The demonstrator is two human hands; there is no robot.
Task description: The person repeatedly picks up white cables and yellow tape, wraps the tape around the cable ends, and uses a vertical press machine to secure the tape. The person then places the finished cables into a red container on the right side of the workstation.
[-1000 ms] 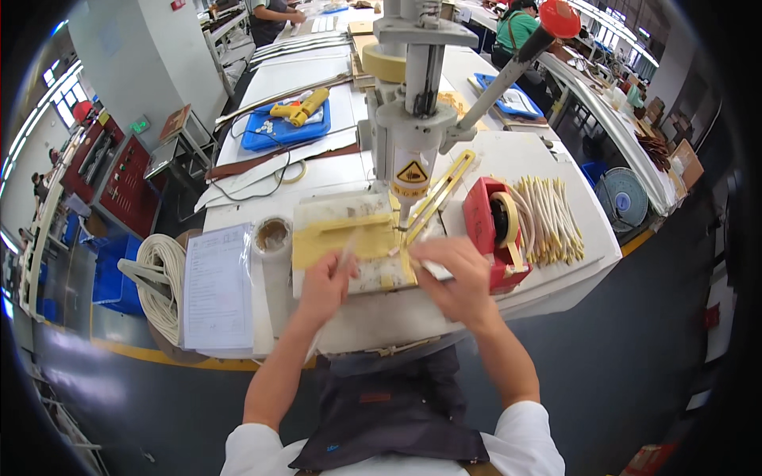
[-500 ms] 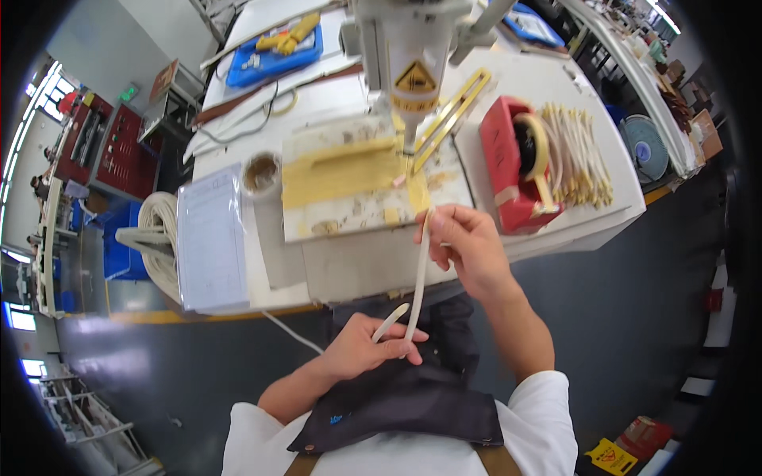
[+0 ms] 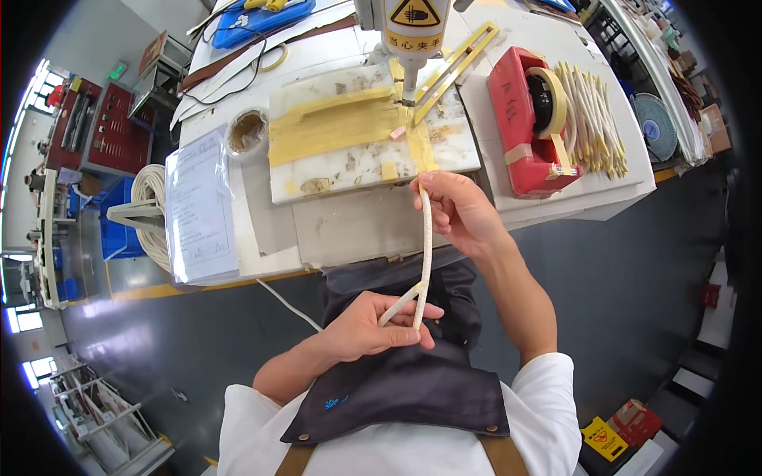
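Note:
A length of white cord (image 3: 427,238) runs between my two hands in front of the table edge. My right hand (image 3: 460,213) pinches its upper end between thumb and fingers, at the near edge of a pale stone slab (image 3: 289,176) partly covered with yellow tape. Lower down, my left hand (image 3: 373,325) holds the cord's lower part, fingers partly closed; a shorter piece slants up from it and meets the long run. Above the slab stands a machine head (image 3: 410,59) with a narrow metal tip. Beside the tip lies a slotted yellow bar (image 3: 459,70).
A red tape dispenser (image 3: 508,99) stands right of the slab, beside a bundle of white cords (image 3: 591,119) with yellow ends. At the left are a tape roll (image 3: 248,132), a sleeved paper sheet (image 3: 198,214) and a coil of white cord (image 3: 148,190). A blue tray (image 3: 238,30) sits farther back.
The short piece's tip, which stood free beside the long run, now meets it. My right hand stays near the slab's front edge, and the whole view has shifted slightly.

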